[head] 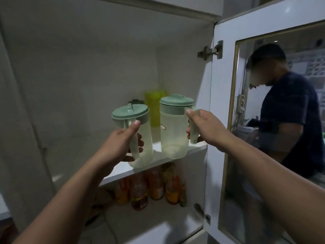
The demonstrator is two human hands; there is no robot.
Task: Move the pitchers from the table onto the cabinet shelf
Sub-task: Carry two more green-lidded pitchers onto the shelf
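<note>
Two clear plastic pitchers with pale green lids are at the front of the white cabinet shelf (197, 150). My left hand (117, 147) grips the handle of the left pitcher (146, 138), which tilts over the shelf's front edge. My right hand (206, 128) holds the handle of the right pitcher (173, 131), which stands upright with its base at the shelf's front edge. Whether either base rests fully on the shelf I cannot tell.
A yellow-green container (154, 106) stands at the back of the shelf, with a dark-lidded item beside it. Several bottles (154, 187) fill the shelf below. The cabinet door (223, 120) hangs open on the right, its glass showing a person in a dark shirt.
</note>
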